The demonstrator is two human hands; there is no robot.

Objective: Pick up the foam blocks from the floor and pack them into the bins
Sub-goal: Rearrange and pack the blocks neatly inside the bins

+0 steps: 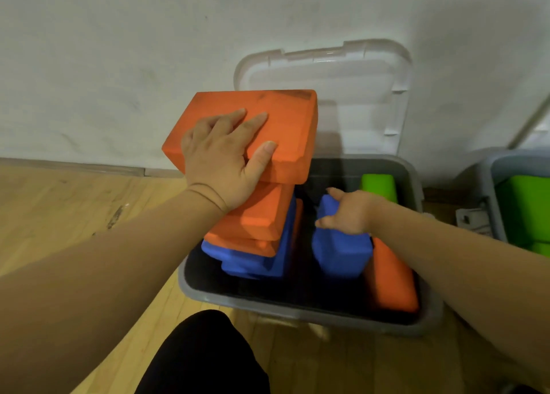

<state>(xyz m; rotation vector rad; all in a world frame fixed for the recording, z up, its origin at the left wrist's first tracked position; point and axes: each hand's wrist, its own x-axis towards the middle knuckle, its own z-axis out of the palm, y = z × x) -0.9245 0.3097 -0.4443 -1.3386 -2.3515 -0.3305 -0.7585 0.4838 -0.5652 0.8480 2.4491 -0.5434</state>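
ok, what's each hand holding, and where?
Right hand holds the upright blue block by its top end, fingers curled over it. Left hand lies flat on the top orange block near its front-left corner; no clear grip.

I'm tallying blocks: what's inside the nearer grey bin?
A stack of orange and blue blocks under the left hand, a blue block gripped by the right hand, one orange block, one green block. Anything beneath them is covered.

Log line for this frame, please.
left hand flat on top orange block of stack at grey bin | right hand grips blue block inside | loose orange block, green block inside | lid open
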